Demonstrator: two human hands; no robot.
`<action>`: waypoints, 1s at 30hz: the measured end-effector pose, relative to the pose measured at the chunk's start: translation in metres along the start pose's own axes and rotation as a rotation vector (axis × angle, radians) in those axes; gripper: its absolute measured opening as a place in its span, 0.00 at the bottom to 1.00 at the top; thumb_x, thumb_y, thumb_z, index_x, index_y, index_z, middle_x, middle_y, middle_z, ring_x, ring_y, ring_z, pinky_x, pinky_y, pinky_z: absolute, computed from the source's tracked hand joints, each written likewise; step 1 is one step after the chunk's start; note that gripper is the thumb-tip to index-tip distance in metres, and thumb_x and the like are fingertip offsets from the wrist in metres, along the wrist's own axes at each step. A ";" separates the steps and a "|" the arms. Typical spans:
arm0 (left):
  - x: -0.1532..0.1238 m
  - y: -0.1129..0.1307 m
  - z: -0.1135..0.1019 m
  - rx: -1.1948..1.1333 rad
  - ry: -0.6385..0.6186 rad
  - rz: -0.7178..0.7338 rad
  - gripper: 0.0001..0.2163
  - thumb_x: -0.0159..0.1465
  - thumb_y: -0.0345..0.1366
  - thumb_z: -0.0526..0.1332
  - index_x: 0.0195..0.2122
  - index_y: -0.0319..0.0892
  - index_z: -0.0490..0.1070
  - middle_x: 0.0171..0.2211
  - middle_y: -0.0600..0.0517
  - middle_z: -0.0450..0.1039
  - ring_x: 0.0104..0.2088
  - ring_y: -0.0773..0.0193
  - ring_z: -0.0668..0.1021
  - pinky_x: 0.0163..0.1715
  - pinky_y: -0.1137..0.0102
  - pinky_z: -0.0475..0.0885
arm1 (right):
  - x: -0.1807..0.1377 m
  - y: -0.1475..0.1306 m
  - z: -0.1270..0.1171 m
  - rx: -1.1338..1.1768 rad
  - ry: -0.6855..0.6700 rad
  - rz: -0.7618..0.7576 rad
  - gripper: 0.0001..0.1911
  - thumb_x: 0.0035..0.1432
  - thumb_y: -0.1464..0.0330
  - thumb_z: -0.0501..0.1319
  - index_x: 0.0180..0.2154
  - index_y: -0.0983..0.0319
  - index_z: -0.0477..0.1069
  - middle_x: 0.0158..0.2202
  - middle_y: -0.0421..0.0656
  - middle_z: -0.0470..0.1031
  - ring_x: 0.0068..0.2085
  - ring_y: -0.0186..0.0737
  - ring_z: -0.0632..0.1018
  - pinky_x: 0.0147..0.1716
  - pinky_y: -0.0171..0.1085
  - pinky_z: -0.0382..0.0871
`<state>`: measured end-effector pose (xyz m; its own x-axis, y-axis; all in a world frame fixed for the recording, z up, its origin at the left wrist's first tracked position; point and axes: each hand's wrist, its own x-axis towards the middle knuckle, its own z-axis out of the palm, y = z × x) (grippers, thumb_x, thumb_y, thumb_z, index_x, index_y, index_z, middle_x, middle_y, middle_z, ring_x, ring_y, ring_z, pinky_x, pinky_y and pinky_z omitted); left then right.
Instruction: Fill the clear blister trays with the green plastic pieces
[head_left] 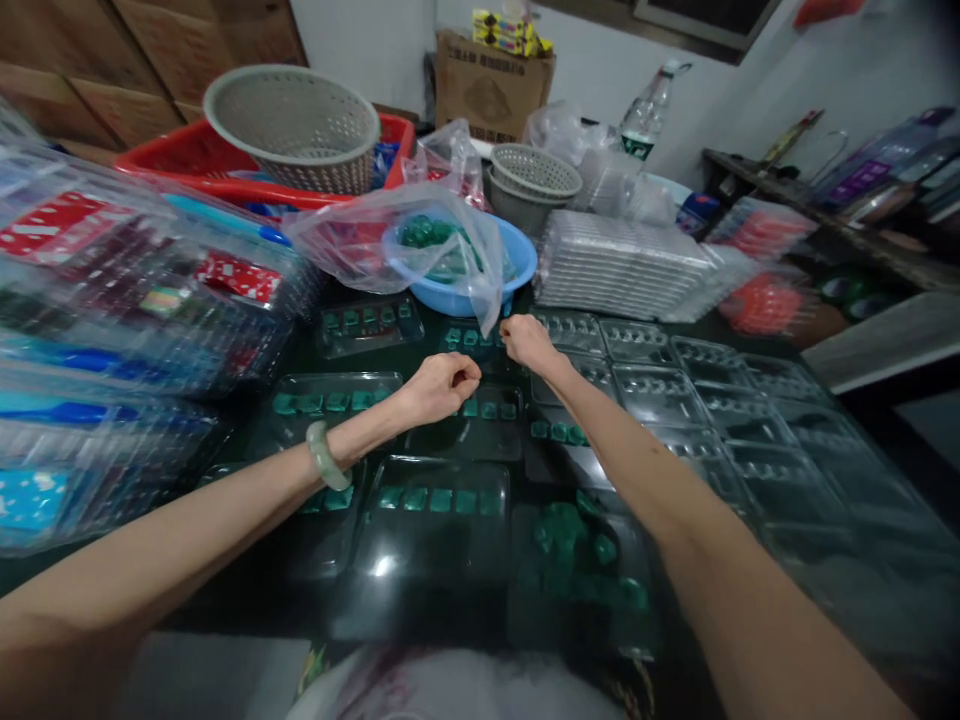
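My left hand [442, 387], with a pale green bangle [328, 456] on its wrist, is curled in a pinch above a clear plastic tray [480, 440] holding a row of green, glassy-looking pieces [489, 410]. Just to its right and farther away, my right hand [527, 342] is closed near the front of a light blue basin [450, 297]. Whatever either hand's fingertips hold is hidden. Close to the right hand lies another tray with small green pieces [466, 338]. Nearer to me, one tray has a row of green squares [441, 500], and a loose green heap [562, 535] lies beside it.
Clear trays with unfilled-looking slots [709, 400] cover the right side. Stacked clear trays [615, 265] stand behind them. Blurred packaged goods [112, 330] pile up at left. A plastic bag [360, 240] overlaps the basin. Behind are a grey basket [292, 120] and a red crate [172, 165].
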<state>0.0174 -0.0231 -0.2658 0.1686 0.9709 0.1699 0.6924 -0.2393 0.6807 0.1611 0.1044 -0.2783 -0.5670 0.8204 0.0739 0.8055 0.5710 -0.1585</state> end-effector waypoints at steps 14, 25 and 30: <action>-0.028 0.078 0.070 0.088 -0.453 0.392 0.10 0.58 0.31 0.54 0.39 0.43 0.71 0.37 0.51 0.71 0.36 0.64 0.73 0.36 0.72 0.66 | -0.198 0.046 -0.056 0.323 0.070 -0.029 0.09 0.52 0.70 0.56 0.35 0.62 0.71 0.30 0.40 0.74 0.30 0.34 0.72 0.30 0.32 0.61; -0.020 0.086 0.084 0.039 -0.403 0.338 0.10 0.58 0.31 0.53 0.36 0.41 0.73 0.35 0.49 0.73 0.35 0.62 0.74 0.37 0.70 0.66 | -0.246 0.013 -0.022 0.068 -0.152 0.236 0.10 0.52 0.61 0.56 0.31 0.59 0.71 0.28 0.43 0.74 0.32 0.41 0.74 0.25 0.33 0.55; -0.025 0.088 0.070 -0.150 -0.402 0.108 0.09 0.56 0.32 0.54 0.32 0.39 0.74 0.24 0.52 0.72 0.25 0.67 0.73 0.24 0.75 0.66 | -0.245 0.023 -0.019 0.262 -0.108 0.194 0.08 0.53 0.66 0.55 0.29 0.60 0.71 0.26 0.41 0.72 0.28 0.36 0.72 0.25 0.33 0.56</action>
<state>0.1234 -0.0683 -0.2595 0.5147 0.8570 -0.0248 0.5513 -0.3086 0.7751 0.3218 -0.0833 -0.2816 -0.4334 0.8972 -0.0845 0.8366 0.3657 -0.4078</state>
